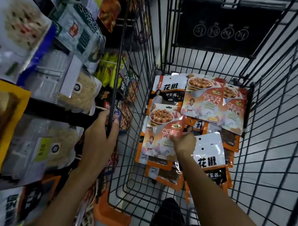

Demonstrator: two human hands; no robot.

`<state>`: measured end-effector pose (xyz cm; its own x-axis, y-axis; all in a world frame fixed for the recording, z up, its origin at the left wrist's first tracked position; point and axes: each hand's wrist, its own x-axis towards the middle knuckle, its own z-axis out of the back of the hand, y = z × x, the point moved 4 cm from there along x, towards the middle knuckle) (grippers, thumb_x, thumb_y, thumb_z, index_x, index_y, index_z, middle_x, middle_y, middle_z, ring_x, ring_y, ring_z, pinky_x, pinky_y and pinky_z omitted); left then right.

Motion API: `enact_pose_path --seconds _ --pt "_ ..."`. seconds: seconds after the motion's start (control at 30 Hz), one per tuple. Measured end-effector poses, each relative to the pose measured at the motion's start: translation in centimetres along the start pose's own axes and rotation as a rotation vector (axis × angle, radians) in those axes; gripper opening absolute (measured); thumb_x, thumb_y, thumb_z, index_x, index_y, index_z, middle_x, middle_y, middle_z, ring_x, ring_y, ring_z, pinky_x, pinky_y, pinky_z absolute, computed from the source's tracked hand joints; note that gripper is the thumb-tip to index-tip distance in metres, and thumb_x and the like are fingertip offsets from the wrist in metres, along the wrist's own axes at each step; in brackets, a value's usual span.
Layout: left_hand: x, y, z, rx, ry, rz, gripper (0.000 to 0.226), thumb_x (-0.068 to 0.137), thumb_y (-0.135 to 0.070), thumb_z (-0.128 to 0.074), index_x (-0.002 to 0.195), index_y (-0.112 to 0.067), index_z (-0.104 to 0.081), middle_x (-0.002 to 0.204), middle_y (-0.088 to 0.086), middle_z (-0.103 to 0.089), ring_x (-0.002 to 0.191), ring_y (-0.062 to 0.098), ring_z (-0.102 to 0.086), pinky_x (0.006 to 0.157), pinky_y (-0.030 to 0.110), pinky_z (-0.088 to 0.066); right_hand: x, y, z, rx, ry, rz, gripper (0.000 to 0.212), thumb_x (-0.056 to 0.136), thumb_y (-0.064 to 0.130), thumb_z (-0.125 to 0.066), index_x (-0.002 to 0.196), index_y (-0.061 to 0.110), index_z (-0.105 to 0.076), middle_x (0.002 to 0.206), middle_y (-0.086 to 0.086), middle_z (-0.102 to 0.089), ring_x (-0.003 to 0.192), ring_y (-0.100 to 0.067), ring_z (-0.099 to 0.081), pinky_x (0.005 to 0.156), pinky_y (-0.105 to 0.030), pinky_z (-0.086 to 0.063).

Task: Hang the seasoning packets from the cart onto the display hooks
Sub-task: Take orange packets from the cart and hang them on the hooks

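- Left hand [101,135] is up on the black wire cart [270,145], its fingers [114,125] wrapped tight round the left rim bar.
- Right hand [184,142] is down inside the basket, resting on an orange seasoning packet [160,132] with a tofu dish printed on it.
- Fingertips press at that packet's right edge; whether they're pinching it or just touching, I can't tell.
- More packets [214,101] lie loose and overlapping across the cart floor, some white and orange.
- Display rack [59,76] stands just left of the cart, crowded with hanging bags.
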<state>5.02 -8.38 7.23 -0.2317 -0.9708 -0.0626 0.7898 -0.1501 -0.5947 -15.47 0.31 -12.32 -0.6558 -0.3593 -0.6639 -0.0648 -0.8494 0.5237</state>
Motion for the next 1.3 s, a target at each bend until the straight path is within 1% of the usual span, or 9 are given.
enact_pose_path --seconds 0.07,0.2,0.33,0.43,0.5,0.8,0.97,1.17,1.3 --pt "0.1 0.1 0.0 -0.005 0.006 -0.007 0.021 0.099 -0.022 -0.048 0.116 -0.015 -0.059 0.099 -0.007 -0.063 0.090 0.008 -0.059 0.072 0.011 -0.041 -0.5 0.1 -0.4 0.076 0.000 0.027 0.012 0.082 0.011 -0.074 0.078 0.010 -0.062 0.098 -0.017 -0.070 0.095 -0.032 -0.066 0.083 -0.032 -0.050" --pt "0.2 0.1 0.1 0.003 0.003 -0.023 0.019 0.099 -0.022 -0.047 0.114 -0.017 -0.058 0.098 -0.011 -0.061 0.087 0.001 -0.056 0.070 0.001 -0.039 -0.9 0.3 -1.1 0.180 0.030 0.049 0.017 0.091 0.005 -0.060 0.076 0.010 -0.054 0.090 -0.015 -0.065 0.086 -0.024 -0.060 0.078 -0.030 -0.046" --pt "0.2 0.0 0.1 -0.010 0.009 -0.038 0.018 0.099 -0.020 -0.047 0.111 -0.016 -0.059 0.092 -0.010 -0.061 0.082 -0.006 -0.057 0.068 0.003 -0.042 -1.1 0.1 -1.6 0.238 0.096 0.051 0.038 0.092 -0.001 -0.048 0.057 0.013 -0.047 0.056 -0.001 -0.047 0.055 -0.014 -0.043 0.049 -0.023 -0.033" --pt "0.2 -0.1 0.1 -0.014 0.003 -0.045 0.018 0.099 -0.020 -0.047 0.111 -0.015 -0.059 0.092 -0.009 -0.062 0.083 -0.007 -0.057 0.067 0.005 -0.042 -1.6 -0.1 -1.5 0.276 0.155 0.037 0.012 0.090 0.010 -0.062 0.082 0.001 -0.063 0.077 -0.008 -0.061 0.073 -0.022 -0.058 0.065 -0.033 -0.051" --pt "0.2 -0.1 0.0 -0.012 -0.002 -0.050 0.019 0.099 -0.020 -0.046 0.111 -0.015 -0.059 0.093 -0.008 -0.063 0.082 -0.005 -0.057 0.067 0.007 -0.042 -1.7 -0.4 -1.9 0.271 0.198 0.011 0.023 0.090 0.013 -0.066 0.104 -0.005 -0.064 0.100 -0.016 -0.068 0.093 -0.030 -0.065 0.087 -0.046 -0.054" --pt "-0.2 -1.6 1.6 0.080 -0.035 -0.035 0.029 0.097 -0.014 -0.051 0.123 -0.003 -0.056 0.107 0.011 -0.065 0.095 0.025 -0.062 0.078 0.036 -0.051 -5.2 1.2 4.9 0.497 0.284 0.069 0.020 0.099 0.013 -0.050 0.106 0.000 -0.062 0.104 -0.022 -0.069 0.095 -0.037 -0.068 0.084 -0.050 -0.056" --pt "-0.9 -6.9 2.4 0.240 -0.178 -0.360 0.025 0.093 -0.004 -0.058 0.116 0.003 -0.058 0.110 0.018 -0.064 0.101 0.030 -0.061 0.083 0.034 -0.050 -7.6 2.8 11.4 0.733 0.473 0.058 0.019 0.099 0.009 -0.048 0.105 -0.004 -0.060 0.100 -0.016 -0.070 0.092 -0.028 -0.068 0.081 -0.041 -0.058" --pt "0.3 -8.9 -4.3 -0.467 0.445 0.240 0.043 0.077 -0.042 -0.071 0.111 -0.018 -0.057 0.108 -0.010 -0.064 0.093 0.001 -0.062 0.076 0.014 -0.046 -9.6 5.2 14.6 0.939 0.722 -0.001 0.020 0.097 0.003 -0.043 0.108 0.001 -0.060 0.103 -0.015 -0.070 0.095 -0.026 -0.068 0.087 -0.041 -0.055" --pt "0.6 -7.4 -7.7 -0.766 0.622 0.430 0.053 0.053 -0.040 -0.082 0.097 -0.014 -0.067 0.089 -0.001 -0.076 0.080 0.010 -0.072 0.060 0.016 -0.053 -8.4 6.2 14.0 0.895 0.764 0.021 0.022 0.096 0.005 -0.047 0.113 -0.001 -0.059 0.109 -0.017 -0.069 0.101 -0.030 -0.066 0.092 -0.042 -0.054"
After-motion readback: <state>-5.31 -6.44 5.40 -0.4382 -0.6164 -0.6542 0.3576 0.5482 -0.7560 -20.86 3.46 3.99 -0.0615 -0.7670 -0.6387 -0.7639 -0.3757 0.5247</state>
